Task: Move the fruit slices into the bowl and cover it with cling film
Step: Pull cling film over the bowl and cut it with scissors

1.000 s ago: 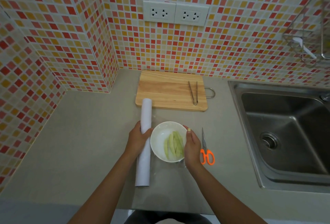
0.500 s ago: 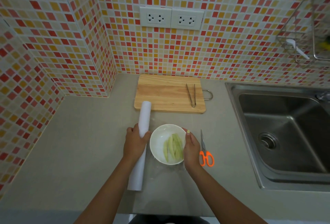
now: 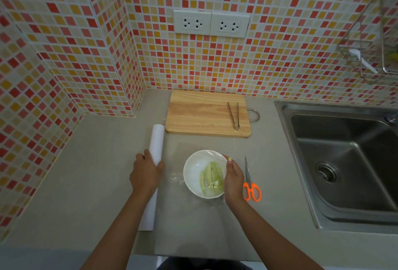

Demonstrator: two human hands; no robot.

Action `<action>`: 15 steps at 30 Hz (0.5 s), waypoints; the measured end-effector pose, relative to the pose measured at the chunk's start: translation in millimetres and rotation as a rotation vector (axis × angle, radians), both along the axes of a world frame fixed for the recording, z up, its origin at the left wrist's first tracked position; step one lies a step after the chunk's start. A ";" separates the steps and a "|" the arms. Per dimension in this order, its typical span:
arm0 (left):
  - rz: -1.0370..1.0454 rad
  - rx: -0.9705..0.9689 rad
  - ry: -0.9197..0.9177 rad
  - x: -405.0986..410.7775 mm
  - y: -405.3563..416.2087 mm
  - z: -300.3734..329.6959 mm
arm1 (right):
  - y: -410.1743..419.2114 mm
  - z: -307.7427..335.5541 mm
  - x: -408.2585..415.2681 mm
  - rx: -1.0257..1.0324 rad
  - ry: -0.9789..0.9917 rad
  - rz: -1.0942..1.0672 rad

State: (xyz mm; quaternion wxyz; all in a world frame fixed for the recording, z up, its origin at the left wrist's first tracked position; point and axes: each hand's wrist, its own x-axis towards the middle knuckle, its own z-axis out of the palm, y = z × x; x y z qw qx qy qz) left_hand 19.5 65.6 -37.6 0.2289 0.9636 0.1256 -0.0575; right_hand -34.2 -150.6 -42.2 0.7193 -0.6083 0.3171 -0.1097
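Observation:
A white bowl (image 3: 195, 169) stands on the grey counter with several pale green fruit slices (image 3: 212, 178) in it. Clear cling film (image 3: 172, 180) stretches from a white roll (image 3: 155, 147) on the left across the top of the bowl. My left hand (image 3: 145, 173) grips the roll around its middle, well left of the bowl. My right hand (image 3: 233, 178) rests against the bowl's right rim and holds the film's edge down there.
A wooden cutting board (image 3: 207, 113) with metal tongs (image 3: 234, 114) lies behind the bowl. Orange-handled scissors (image 3: 251, 187) lie just right of my right hand. A steel sink (image 3: 344, 162) fills the right side. Tiled walls close off the back and left.
My left hand has pulled the roll leftward, away from the bowl, drawing film out across it. My right hand and the bowl have stayed put.

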 end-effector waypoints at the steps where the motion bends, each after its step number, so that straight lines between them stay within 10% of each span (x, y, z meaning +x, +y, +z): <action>1: -0.004 0.022 0.005 -0.1 3.6 -0.9 | 0.1 -0.1 0.0 -0.004 0.002 -0.001; 15: -0.026 0.157 -0.001 -7.1 10.3 -13.1 | -1.2 -1.4 -1.4 0.019 0.004 0.022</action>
